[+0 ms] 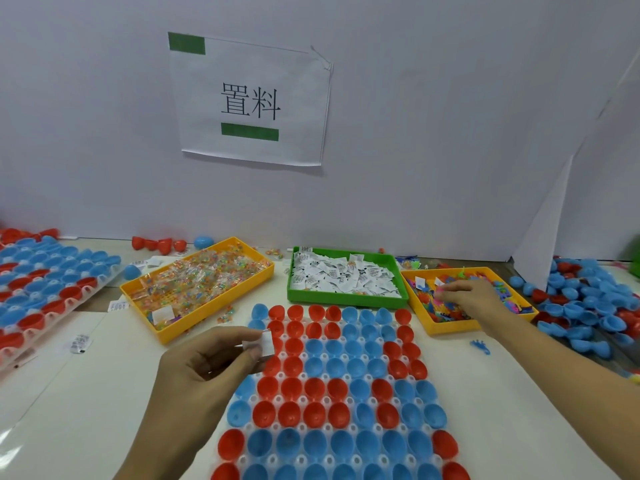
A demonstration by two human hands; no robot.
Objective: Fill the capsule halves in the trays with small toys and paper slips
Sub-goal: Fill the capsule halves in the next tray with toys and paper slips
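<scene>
A clear tray [277, 429] in front of me holds rows of red and blue capsule halves [313, 389], open side up. My left hand [207, 362] hovers at the tray's upper left edge and pinches a white paper slip [264, 341] between thumb and fingers. My right hand [467, 299] reaches into the right yellow tray [446, 327] of small colourful toys [446, 310], with its fingertips pinching among them. A green tray [343, 299] behind the capsules is heaped with white paper slips [343, 277].
A left yellow tray [173, 332] holds bagged colourful beads. Another tray of capsule halves [45, 282] lies at far left. Loose blue and red halves [588, 306] pile up at right. A small blue toy [480, 346] and stray slips lie on the table. A white wall with a sign stands behind.
</scene>
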